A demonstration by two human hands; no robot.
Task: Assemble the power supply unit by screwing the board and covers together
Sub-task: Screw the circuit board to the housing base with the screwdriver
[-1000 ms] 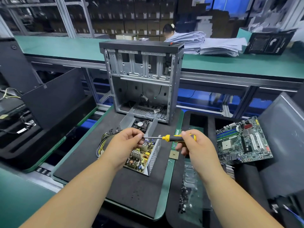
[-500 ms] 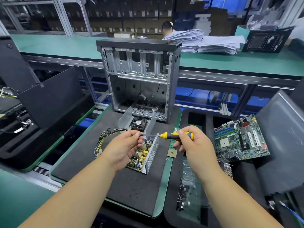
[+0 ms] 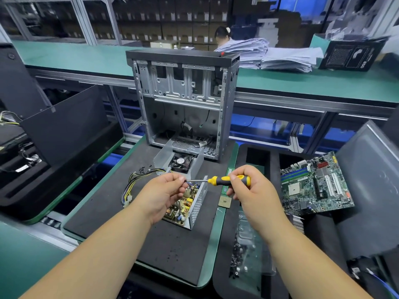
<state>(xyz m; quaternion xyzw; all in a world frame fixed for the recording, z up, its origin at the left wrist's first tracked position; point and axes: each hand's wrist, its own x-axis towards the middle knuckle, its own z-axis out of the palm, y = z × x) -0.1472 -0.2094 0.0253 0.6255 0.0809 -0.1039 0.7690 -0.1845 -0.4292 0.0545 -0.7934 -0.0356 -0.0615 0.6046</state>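
The right hand (image 3: 248, 186) gripped the screwdriver (image 3: 226, 180) by its handle; the left hand (image 3: 164, 190) pinched its tip. Below the tip sat the open power supply (image 3: 187, 203), likely stiff and light, its board fragile, best held by its metal walls.

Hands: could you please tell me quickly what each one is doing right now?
Left hand: fingertips pinched at the screwdriver tip; a screw there cannot be told.
Right hand: gripping the screwdriver handle.

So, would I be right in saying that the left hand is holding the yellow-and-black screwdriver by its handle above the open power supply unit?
Not quite: the head view shows the right hand gripping the yellow-and-black screwdriver handle; the left hand pinches at its tip, above the open power supply unit.
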